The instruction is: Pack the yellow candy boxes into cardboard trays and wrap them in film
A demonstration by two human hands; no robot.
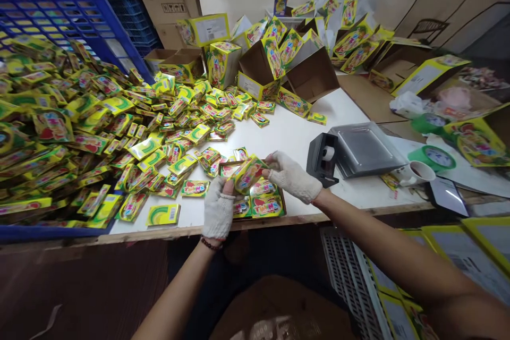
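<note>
Head view, field notes: my left hand (217, 210) and right hand (292, 176) pinch a yellow packet (247, 174) together over a packed carton (266, 204); loose packets (143, 149) crowd left, tape dispenser (322, 159) right.

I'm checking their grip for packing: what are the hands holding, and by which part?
A yellow packet, held at its edges: the left hand at the lower edge, the right hand at the upper right corner.

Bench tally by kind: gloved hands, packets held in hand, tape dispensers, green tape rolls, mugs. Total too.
Left gloved hand, right gloved hand: 2
Held packet: 1
Tape dispenser: 1
Green tape rolls: 2
Mug: 1
Total: 7
</note>
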